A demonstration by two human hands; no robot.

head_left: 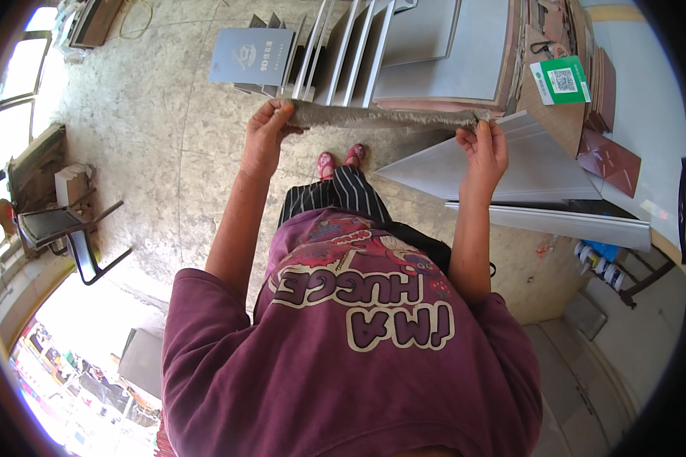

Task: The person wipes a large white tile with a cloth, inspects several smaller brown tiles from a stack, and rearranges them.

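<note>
A long strip of greyish-brown cloth (pixel 381 116) with a frayed, fuzzy edge is stretched out level in front of me. My left hand (pixel 267 133) pinches its left end between thumb and fingers. At the other end, my right hand (pixel 482 152) grips the cloth's corner between thumb and fingertips. Both arms reach forward, and the cloth sags only slightly between them. Just beyond it stand upright display panels (pixel 351 53) with pale edges, and a blue-grey sample board (pixel 251 57) is beside them on the left.
Large grey tiles (pixel 503 164) lean at the right, near stacked sheets (pixel 450 76). A green-and-white code card (pixel 560 80) sits at the upper right. On the left, a dark chair (pixel 53 225) stands on the concrete floor (pixel 168 152). Bottles (pixel 602 266) are on a rack at right.
</note>
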